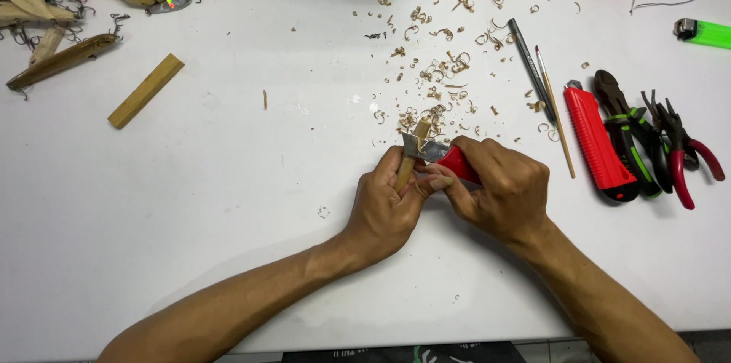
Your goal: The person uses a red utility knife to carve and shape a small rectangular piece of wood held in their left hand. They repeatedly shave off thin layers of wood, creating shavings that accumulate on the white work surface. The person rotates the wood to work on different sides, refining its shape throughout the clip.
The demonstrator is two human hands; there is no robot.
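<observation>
My left hand grips a small wooden stick, whose upper end pokes out above the fingers. My right hand holds a red utility knife; its metal blade lies across the stick near the top. The two hands touch at the thumbs, in the middle of the white table. Pale wood shavings are scattered on the table just beyond the stick.
A second red utility knife, green-handled cutters and red-handled pliers lie at right, beside two thin brushes. A wooden block and fishing lures lie at left. A green lighter and boxes sit far back.
</observation>
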